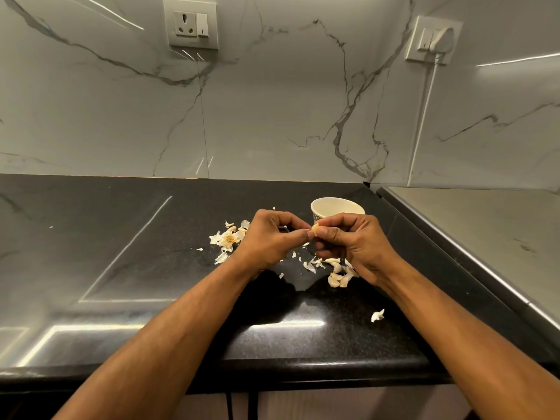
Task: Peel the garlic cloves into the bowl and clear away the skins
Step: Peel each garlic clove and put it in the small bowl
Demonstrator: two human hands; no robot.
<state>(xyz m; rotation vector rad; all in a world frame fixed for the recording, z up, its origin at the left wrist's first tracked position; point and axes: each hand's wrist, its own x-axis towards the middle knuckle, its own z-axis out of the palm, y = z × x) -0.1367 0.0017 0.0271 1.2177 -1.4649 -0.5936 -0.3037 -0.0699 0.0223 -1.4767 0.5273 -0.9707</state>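
Now: left hand and right hand together, both pinching garlic clove (skin state unclear). Strip skin, drop clove in bowl.

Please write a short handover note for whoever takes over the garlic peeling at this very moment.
Left hand and right hand pinch one garlic clove between their fingertips, above the counter and just in front of the bowl.
Unpeeled cloves lie on the counter under the right hand.
The spent garlic base and loose skins lie left of the left hand; one more scrap lies nearer the counter edge.
Done: bulb broken up, some peeling; the bowl's contents are hidden.
Left: finish this clove, peel the rest into the bowl, clear away the skins.
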